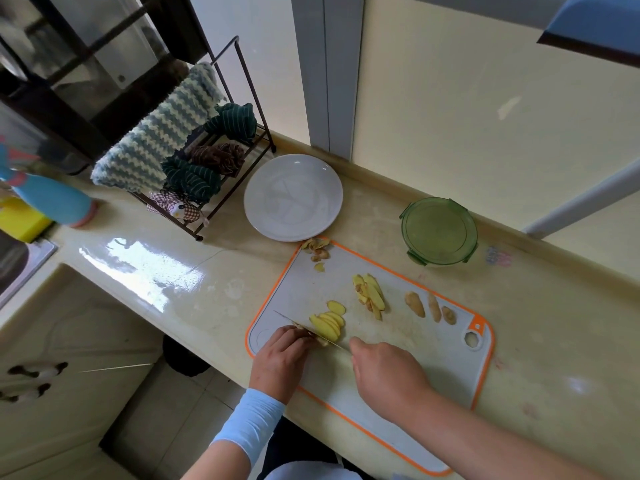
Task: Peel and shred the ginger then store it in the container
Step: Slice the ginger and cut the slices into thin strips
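A pale, glossy counter (180, 271) fills most of the view. On it lies a white cutting board (408, 344) with an orange rim, one near corner hanging over the counter's front edge. Beyond the board's far left corner stands a dark wire rack (242, 98) draped with striped cloths, and beside it sits a white plate (293, 197), just touching the board's corner. The green container (439, 231), lid on with its clips showing, rests on the counter just past the board's far edge, well apart from the hands.

The right hand (384, 372) is closed over the handle of a knife (311, 332) (the handle itself is hidden under the palm), and the thin blade runs leftward across the board. The left hand (282, 355), a light blue sleeve on its forearm, has its fingers curled down onto a ginger stub (320, 341) pressed against the blade.

Just behind the blade a fan of yellow slices (327, 323) leans overlapped. A second heap of slices (370, 296) lies nearer the board's middle. To the right lie three small ginger knobs (415, 304), side by side but apart. Peel scraps (315, 247) sit at the far left corner.
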Motion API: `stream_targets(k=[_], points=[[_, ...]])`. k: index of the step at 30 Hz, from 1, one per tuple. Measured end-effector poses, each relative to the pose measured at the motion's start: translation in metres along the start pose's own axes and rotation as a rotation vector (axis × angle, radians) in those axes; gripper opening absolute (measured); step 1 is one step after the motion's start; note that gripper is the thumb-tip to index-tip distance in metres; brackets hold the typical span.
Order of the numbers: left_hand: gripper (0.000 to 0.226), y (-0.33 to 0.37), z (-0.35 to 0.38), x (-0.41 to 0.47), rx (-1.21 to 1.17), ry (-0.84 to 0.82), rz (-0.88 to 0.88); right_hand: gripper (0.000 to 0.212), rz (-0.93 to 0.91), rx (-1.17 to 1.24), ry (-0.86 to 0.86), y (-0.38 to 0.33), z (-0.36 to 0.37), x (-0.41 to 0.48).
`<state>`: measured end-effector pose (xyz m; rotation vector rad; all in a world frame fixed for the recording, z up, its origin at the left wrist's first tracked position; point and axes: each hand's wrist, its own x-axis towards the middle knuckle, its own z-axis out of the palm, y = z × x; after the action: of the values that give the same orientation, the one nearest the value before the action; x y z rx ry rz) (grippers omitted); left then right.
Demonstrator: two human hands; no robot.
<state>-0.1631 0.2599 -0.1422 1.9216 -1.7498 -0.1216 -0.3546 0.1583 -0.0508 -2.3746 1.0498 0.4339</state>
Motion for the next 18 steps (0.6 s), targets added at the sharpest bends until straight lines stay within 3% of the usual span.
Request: stream_targets(k=[18], points=[[0.016,-0.001,0.001,0.001,-0.036,0.003,-0.022,0.009,-0.013,0.018,-0.043,-0.015,-0.004,0.014]])
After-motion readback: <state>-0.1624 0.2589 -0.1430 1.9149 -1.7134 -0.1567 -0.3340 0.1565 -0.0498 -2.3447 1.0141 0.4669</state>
